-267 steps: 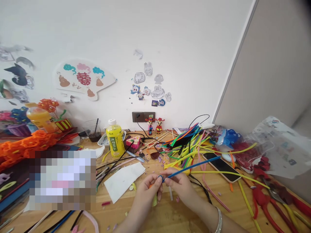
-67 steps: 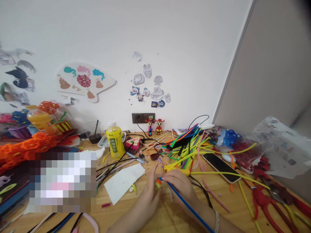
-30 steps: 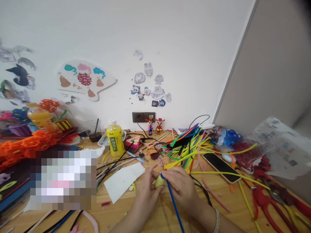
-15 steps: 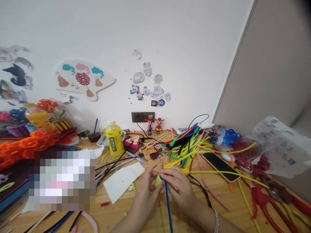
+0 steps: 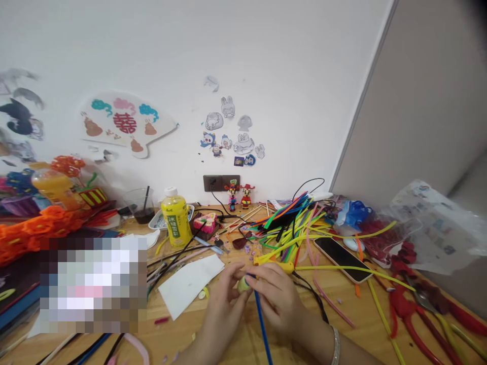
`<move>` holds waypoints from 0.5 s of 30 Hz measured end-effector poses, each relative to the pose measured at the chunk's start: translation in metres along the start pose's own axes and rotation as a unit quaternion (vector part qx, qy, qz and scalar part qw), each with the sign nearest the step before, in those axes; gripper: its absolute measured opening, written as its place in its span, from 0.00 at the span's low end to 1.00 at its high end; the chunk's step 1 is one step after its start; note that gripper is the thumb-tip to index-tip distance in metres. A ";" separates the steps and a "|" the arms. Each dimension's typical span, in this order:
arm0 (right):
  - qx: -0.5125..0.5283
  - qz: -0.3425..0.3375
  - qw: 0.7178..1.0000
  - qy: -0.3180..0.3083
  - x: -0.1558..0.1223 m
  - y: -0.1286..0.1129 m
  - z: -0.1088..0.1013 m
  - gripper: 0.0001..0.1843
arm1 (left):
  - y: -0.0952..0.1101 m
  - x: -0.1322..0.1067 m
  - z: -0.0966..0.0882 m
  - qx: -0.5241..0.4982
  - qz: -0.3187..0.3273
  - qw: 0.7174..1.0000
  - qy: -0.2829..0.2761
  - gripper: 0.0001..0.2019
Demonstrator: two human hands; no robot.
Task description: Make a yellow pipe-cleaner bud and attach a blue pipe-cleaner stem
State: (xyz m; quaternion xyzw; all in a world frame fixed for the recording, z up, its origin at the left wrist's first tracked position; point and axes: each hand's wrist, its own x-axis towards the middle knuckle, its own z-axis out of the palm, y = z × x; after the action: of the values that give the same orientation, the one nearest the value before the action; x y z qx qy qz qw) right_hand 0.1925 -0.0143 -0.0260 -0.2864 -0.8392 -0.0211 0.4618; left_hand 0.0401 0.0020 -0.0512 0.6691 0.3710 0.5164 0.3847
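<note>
Both my hands meet over the wooden table (image 5: 342, 324) near the bottom centre. My left hand (image 5: 222, 306) pinches a small yellow-green piece (image 5: 242, 284) between thumb and fingers. My right hand (image 5: 279, 299), with a silver bracelet on the wrist, is closed on a blue pipe cleaner (image 5: 262, 327). The pipe cleaner's top end touches the yellow-green piece, and its free length runs down toward me, off the bottom edge.
A pile of coloured pipe cleaners (image 5: 292, 225) lies behind the hands. A phone (image 5: 341, 252) and red pliers (image 5: 407, 309) lie to the right. A white paper sheet (image 5: 190, 284) and a yellow bottle (image 5: 172, 218) are at left. Plastic bags (image 5: 429, 228) sit far right.
The blue pipe cleaner's free end has swung from up-right to straight down toward me, its tip staying at the yellow-green piece. Both hands stayed together; the view shifted slightly.
</note>
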 end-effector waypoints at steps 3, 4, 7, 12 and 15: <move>-0.026 0.013 0.999 0.017 -0.003 0.001 0.001 0.26 | -0.002 -0.002 -0.002 0.029 0.007 1.000 0.003 0.16; -0.023 0.020 0.999 0.020 -0.003 0.001 0.001 0.26 | -0.002 -0.002 -0.002 0.041 0.011 0.999 0.003 0.15; 0.058 0.061 0.996 0.001 -0.001 0.001 0.002 0.25 | -0.002 0.000 -0.003 0.089 0.029 0.996 -0.003 0.15; 0.225 0.206 0.952 0.012 0.002 0.001 0.011 0.17 | 0.001 0.006 -0.004 0.161 0.044 0.986 -0.018 0.15; 0.308 0.316 0.897 0.034 -0.001 0.003 0.024 0.18 | 0.002 0.008 -0.005 0.172 0.037 0.984 -0.022 0.18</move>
State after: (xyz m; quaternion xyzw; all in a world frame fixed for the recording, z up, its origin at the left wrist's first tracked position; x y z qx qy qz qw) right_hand 0.1760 -0.0050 -0.0416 -0.3786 -0.6530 0.3760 0.5374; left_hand 0.0368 0.0091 -0.0456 0.7499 0.4207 0.4439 0.2522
